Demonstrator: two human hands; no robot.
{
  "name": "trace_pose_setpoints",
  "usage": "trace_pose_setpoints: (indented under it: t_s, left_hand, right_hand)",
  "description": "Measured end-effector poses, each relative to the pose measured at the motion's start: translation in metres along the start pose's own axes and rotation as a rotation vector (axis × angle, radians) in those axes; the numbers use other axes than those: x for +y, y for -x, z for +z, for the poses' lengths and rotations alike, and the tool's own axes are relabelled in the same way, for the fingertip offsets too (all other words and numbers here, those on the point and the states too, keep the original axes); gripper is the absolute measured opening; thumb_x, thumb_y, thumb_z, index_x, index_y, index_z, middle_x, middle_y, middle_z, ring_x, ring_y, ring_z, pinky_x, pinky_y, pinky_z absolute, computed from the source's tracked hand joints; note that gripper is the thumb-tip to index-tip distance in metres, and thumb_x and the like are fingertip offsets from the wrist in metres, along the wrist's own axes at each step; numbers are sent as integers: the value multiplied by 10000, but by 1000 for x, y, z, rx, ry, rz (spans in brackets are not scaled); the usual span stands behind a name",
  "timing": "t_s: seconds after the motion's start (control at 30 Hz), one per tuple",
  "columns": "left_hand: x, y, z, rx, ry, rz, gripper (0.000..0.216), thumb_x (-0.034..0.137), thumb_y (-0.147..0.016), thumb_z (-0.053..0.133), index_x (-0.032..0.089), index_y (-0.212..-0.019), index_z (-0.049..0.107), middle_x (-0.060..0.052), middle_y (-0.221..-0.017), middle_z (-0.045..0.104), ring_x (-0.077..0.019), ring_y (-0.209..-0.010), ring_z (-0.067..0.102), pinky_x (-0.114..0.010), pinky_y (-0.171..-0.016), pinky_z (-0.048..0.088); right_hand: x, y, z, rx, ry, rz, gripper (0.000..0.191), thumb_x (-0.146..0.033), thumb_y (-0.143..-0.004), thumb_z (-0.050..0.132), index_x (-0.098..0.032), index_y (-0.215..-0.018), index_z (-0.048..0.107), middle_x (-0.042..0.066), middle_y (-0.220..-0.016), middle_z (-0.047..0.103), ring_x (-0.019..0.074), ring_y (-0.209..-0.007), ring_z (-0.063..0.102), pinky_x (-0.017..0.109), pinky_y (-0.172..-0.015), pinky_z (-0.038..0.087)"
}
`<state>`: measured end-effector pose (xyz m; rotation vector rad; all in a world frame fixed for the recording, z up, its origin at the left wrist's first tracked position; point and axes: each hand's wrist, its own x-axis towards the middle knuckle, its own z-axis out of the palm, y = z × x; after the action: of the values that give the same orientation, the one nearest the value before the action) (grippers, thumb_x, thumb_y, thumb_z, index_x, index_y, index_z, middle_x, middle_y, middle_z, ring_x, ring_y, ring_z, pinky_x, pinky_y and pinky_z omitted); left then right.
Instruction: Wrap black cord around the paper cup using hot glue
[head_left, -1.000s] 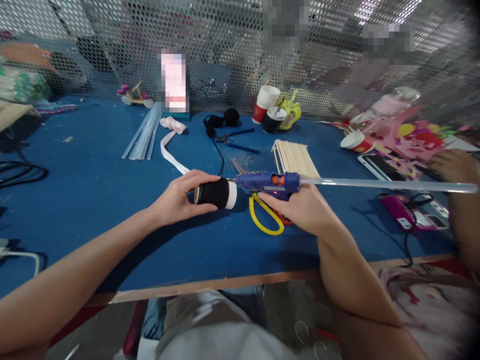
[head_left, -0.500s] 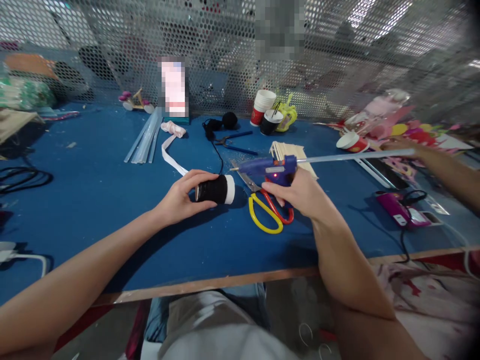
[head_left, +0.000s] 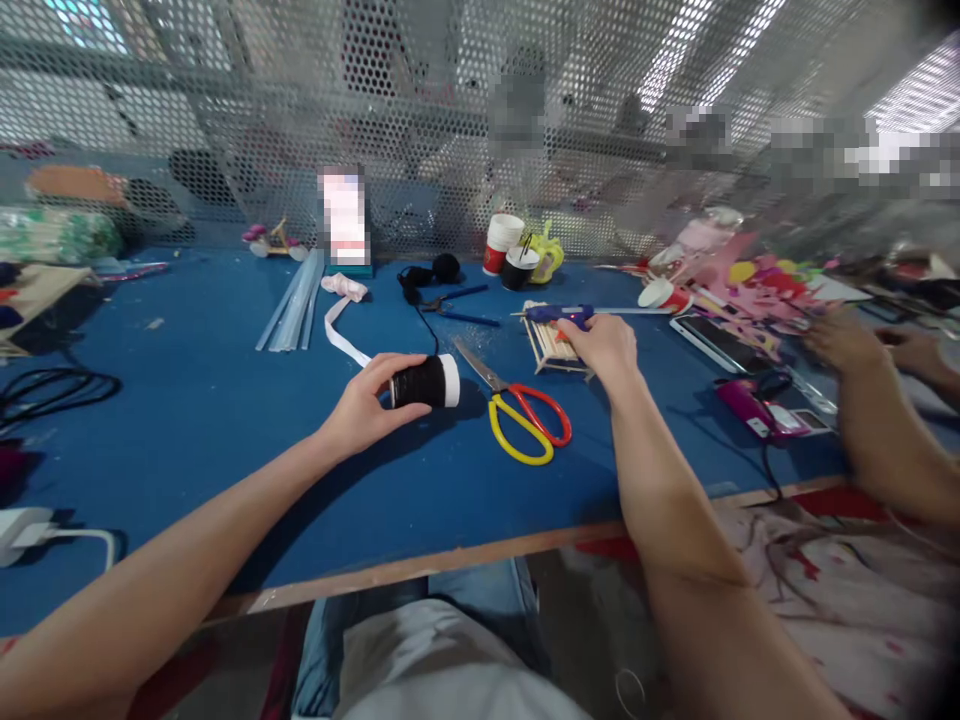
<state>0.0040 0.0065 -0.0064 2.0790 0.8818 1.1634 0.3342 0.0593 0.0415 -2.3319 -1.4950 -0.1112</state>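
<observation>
My left hand (head_left: 367, 405) is closed around a paper cup (head_left: 426, 384) wrapped in black yarn, tipped on its side with its white end facing right. In my right hand (head_left: 611, 345) is a blue glue gun (head_left: 559, 315), nozzle pointing left, with a long clear glue stick (head_left: 641, 311) coming out of its back. Beneath the gun is a small rack of pale wooden sticks (head_left: 546, 350). Scissors (head_left: 531, 420) with one yellow and one red handle lie open between my hands. A black yarn strand runs from the cup toward a yarn ball (head_left: 446, 267).
Blue-handled pliers (head_left: 465, 305), white ribbon (head_left: 341, 335) and several glue sticks (head_left: 292, 310) lie behind the cup. Paper cups (head_left: 502, 240) stand by the mesh partition. At right are a phone (head_left: 720, 345), a purple device (head_left: 757, 405) and another person's hands (head_left: 847, 340).
My right hand has carried the glue gun away from the cup and scissors, farther back over the stick rack. My left hand keeps its hold on the cup. The view has tilted up slightly.
</observation>
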Motion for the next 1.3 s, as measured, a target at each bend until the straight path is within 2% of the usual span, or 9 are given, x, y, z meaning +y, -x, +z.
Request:
trace_pose_setpoints:
  t_s: [0.13,0.4,0.5,0.57,0.67,0.77,0.93,1.17,1.3]
  left_hand:
    - [1,0,0,-4,-1,-19,509,316,-719,666,226,-1193,502,-91,-1154,514,-215,-1080,521,-385,-889,470]
    - [-1,0,-1,-17,-4,-17,514,326,-723,661,241,-1202,495,-94,-1152,510,-222,-1083,517,-402,-885,473]
    - [-3,0,0,-10,14,-12,520,327,-718,666,240,-1202,496,-94,-1151,510,-222,-1079,521,-403,-888,471]
    - [-3,0,0,-16,22,11,523,322,-717,669,237,-1202,495,-97,-1152,509,-225,-1084,517,-403,-890,470]
    - [3,0,-1,-59,-17,97,528,305,-722,671,235,-1211,486,-101,-1170,500,-226,-1111,496,-409,-927,444]
    - [14,1,-2,-127,-153,181,515,303,-736,660,239,-1216,484,-105,-1194,467,-231,-1118,476,-431,-964,407]
    - [24,3,-1,-233,-359,290,477,299,-763,627,268,-1218,488,-109,-1140,414,-250,-1081,450,-427,-871,463]
    - [24,4,1,-298,-466,358,450,279,-779,603,237,-1214,495,-123,-1160,373,-240,-1052,448,-392,-837,482]
    - [26,4,0,-251,-326,247,577,350,-764,619,211,-1280,402,-119,-1135,407,-228,-1061,461,-397,-896,454]
  right_hand:
    - [0,-1,7,-15,78,3,462,-474,-785,459,-95,-965,653,186,-972,657,315,-948,597,375,-763,430]
    - [-1,4,-2,-75,108,-40,400,-363,-805,456,-59,-984,645,204,-952,652,287,-914,601,354,-744,430]
    - [-10,14,-15,11,96,-131,384,-363,-788,493,-57,-955,654,210,-961,639,294,-935,582,369,-774,421]
    - [-24,28,-24,37,-24,-262,386,-418,-795,492,-96,-915,668,175,-937,647,273,-903,586,370,-772,424]
    - [-52,54,-30,-273,-389,-486,492,-556,-828,390,-161,-862,681,104,-889,674,211,-818,608,334,-741,440]
    - [-78,77,-23,-658,-635,-583,573,-631,-820,331,-187,-854,691,75,-916,685,196,-867,610,314,-783,438]
    - [-97,98,-14,-826,-782,-588,613,-647,-819,298,-180,-839,695,61,-919,684,194,-916,597,306,-827,421]
    - [-95,109,0,-717,-958,-550,306,-449,-724,596,-164,-823,651,23,-786,640,138,-742,568,267,-679,439]
    - [-90,105,3,-605,-1060,-491,272,-430,-732,599,-161,-755,632,15,-730,625,116,-689,549,264,-678,430]
